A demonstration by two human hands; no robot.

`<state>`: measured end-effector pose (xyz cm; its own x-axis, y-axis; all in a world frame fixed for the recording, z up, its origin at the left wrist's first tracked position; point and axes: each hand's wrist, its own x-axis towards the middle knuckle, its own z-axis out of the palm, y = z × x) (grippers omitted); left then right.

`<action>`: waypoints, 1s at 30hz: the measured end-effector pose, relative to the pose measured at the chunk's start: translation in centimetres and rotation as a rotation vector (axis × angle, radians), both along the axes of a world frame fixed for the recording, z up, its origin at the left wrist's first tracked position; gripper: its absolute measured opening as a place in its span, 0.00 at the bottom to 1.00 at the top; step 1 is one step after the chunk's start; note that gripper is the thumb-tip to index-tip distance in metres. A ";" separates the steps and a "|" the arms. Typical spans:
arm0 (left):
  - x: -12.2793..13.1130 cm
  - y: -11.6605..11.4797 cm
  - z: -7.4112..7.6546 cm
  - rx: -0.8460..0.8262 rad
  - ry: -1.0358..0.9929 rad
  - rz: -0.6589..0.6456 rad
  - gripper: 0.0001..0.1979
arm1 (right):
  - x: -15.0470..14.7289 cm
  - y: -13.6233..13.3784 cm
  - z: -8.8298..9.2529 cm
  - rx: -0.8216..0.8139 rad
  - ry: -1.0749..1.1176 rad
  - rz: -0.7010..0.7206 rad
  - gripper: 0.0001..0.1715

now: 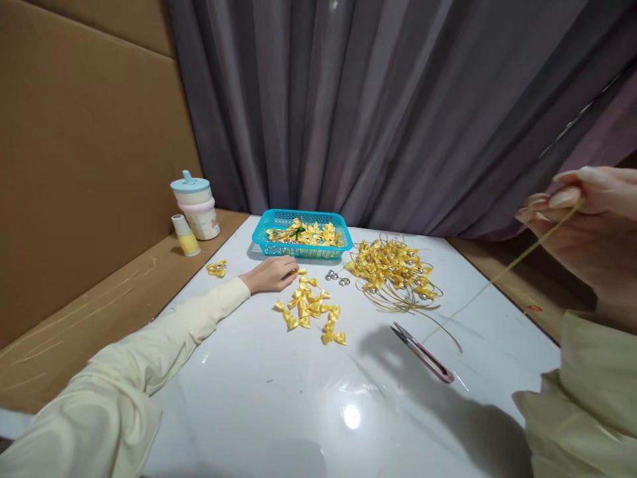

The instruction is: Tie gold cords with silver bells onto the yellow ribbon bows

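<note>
- Bottle (pixel 186 239) just beside a cup (pixel 202 218).
- Left hand (pixel 271 273) down on the tabletop (pixel 239 398), fingertips at a bow (pixel 302 271); can't tell if it grips.
- Basket (pixel 326 253), bows (pixel 313 232) inside.
- Loose bows (pixel 315 308) in front of it.
- Big bow pile (pixel 391 265).
- Scissors (pixel 412 342).
- Right hand (pixel 592 212) up high, pinching a yellow string (pixel 527 249).

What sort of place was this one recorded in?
It looks like a small makeshift craft corner, perhaps in a home: loose yellow bows and pink-handled snips lie out for use, and a grey curtain hangs just behind.
</note>
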<state>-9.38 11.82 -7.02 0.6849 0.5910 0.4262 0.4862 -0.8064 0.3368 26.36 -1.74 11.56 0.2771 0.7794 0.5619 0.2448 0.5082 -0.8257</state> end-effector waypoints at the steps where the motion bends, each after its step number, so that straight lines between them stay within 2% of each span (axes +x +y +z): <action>1: 0.2 0.0 0.0 -0.046 -0.054 0.019 0.09 | -0.4 -0.2 0.0 -0.016 0.052 0.034 0.05; 4: 1.4 -0.5 0.7 -0.203 -0.238 0.092 0.14 | -2.2 -0.8 0.1 -0.154 0.074 0.027 0.03; 6: 2.4 -1.2 1.6 -0.325 -0.338 0.097 0.17 | -3.6 -0.9 -0.2 -0.337 -0.096 0.059 0.09; 8: 3.6 -2.4 2.7 -0.426 -0.409 0.069 0.19 | -5.2 -0.5 -1.3 -0.451 -0.293 0.182 0.13; 10: 4.8 -4.1 3.7 -0.537 -0.476 0.022 0.18 | -6.8 0.2 -3.1 -0.478 -0.362 0.335 0.12; 13: 6.8 -6.9 4.4 -1.104 -0.811 -0.128 0.11 | -8.6 1.1 -6.9 -0.522 -0.236 0.510 0.09; 16: 8.3 -9.2 3.9 -1.357 -0.962 -0.168 0.07 | -9.3 1.1 -10.4 -0.545 -0.037 0.532 0.12; 18: 8.7 -10.0 3.3 -1.410 -0.984 -0.144 0.08 | -9.3 0.8 -11.8 -0.564 0.046 0.519 0.14; 20: 8.7 -10.4 2.7 -1.414 -0.953 -0.115 0.10 | -9.2 0.4 -12.3 -0.584 0.069 0.490 0.15; 26: 8.0 -11.0 1.6 -1.367 -0.854 -0.088 0.14 | -9.2 -1.5 -11.9 -0.707 -0.086 0.438 0.12; 30: 8.0 -11.6 1.5 -1.350 -0.752 -0.132 0.21 | -9.4 -2.7 -12.6 -0.722 -0.094 0.391 0.12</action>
